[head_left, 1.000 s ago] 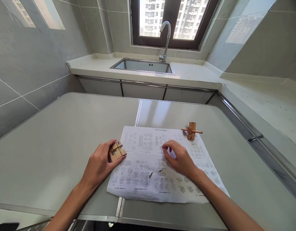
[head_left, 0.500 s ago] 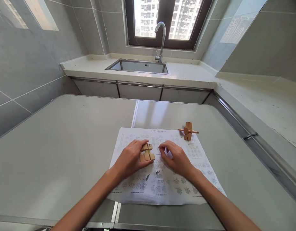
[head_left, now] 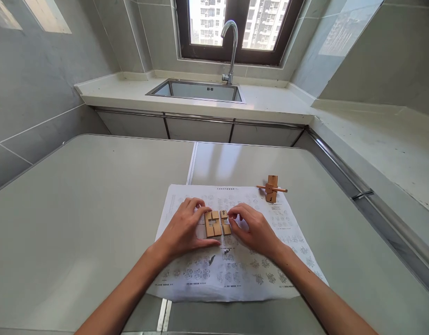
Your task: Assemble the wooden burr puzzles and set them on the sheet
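A small wooden block puzzle (head_left: 217,223), made of several light brown pieces with a black "3" on one, lies on a printed paper sheet (head_left: 228,260) on the grey table (head_left: 96,209). My left hand (head_left: 182,231) grips its left part. My right hand (head_left: 253,229) pinches the right piece, which sits slightly apart from the rest across a narrow gap. A second wooden puzzle (head_left: 271,188), a cross with a thin stick through it, stands at the sheet's far right corner, untouched.
Behind the table runs a white counter (head_left: 270,104) with a steel sink (head_left: 195,90) and a curved tap (head_left: 230,51) under a window. Tiled walls close in on the left. A second counter (head_left: 382,139) runs along the right.
My left hand carried the block puzzle from the sheet's left edge to its middle. My right hand closed onto its right piece, and a gap has opened between that piece and the rest.
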Available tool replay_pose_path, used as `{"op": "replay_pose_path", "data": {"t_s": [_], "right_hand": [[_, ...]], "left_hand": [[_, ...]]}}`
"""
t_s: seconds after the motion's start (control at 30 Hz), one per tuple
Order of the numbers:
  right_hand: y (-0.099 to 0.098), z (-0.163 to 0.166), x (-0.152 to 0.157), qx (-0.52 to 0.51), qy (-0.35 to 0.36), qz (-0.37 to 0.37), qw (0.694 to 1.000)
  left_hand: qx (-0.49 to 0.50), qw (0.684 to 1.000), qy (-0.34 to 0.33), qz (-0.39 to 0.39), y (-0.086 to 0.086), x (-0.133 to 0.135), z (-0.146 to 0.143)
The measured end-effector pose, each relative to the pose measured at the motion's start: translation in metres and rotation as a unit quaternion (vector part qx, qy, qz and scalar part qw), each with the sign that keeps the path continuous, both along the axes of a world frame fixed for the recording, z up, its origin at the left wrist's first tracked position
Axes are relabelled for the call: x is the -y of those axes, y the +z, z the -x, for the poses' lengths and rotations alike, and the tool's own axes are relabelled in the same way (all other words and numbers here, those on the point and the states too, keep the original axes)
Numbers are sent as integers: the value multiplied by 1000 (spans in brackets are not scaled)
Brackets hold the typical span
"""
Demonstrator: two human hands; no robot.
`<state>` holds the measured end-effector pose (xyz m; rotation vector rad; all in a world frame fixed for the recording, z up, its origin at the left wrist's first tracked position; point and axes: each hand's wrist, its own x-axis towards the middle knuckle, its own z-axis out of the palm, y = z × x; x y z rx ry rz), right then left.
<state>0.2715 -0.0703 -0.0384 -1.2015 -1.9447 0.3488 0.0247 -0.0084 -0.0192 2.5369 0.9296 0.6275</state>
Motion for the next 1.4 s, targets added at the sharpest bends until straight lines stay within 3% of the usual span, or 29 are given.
{"op": "replay_pose_path", "data": {"t_s": [0.23,0.47,0.63,0.87,1.1,1.23,1.4], "right_hand": [[2,-4,0,18,31,8,999],[-5,-7,-1,69,59,5,996],[-7,-9,-2,65,39,8,997],[8,-10,1,-133,-43,130,982],[14,-2,6,-260,74,236,933],[11,5,9,-299,81,271,912],[9,8,10,-291,67,271,915]], "left_hand": [[123,974,25,190,14,-4,13],[220,938,8,268,15,-1,11],[211,938,13,274,11,0,9],[193,947,47,253,8,2,5],[185,954,30,233,5,8,-2],[171,960,15,221,5,14,-5],[166,958,7,233,3,19,-7]]}}
